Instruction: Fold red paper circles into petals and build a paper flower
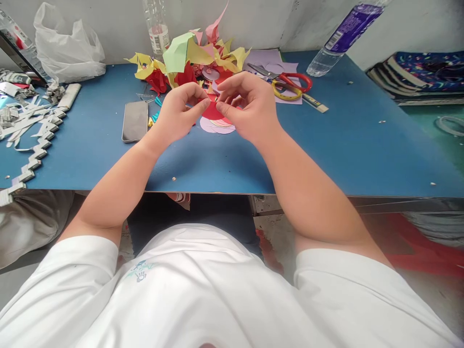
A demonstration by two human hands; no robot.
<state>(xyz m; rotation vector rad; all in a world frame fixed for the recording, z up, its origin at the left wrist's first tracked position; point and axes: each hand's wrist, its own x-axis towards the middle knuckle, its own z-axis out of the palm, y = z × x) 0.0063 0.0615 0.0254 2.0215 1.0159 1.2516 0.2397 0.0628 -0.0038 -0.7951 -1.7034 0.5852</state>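
Note:
Between my two hands is a piece of red paper [212,112] with a rounded lower edge. My left hand [181,108] pinches its left side between thumb and forefinger. On the other side my right hand [250,104] pinches it with the thumb in front, other fingers curled. Pale purple paper circles [213,126] lie on the blue table just below the red piece. Behind my hands rises a heap of crumpled yellow, red, green and pink paper [195,53]. My fingers cover part of the red paper's upper edge.
Two pairs of scissors, red-handled [297,81] and yellow-handled [286,92], rest on purple paper [270,57] near a ruler [315,103]. A phone [135,122] lies left of my hands. Bottles [328,60] and a plastic bag [68,48] stand behind; a folded-paper chain [36,157] lies left.

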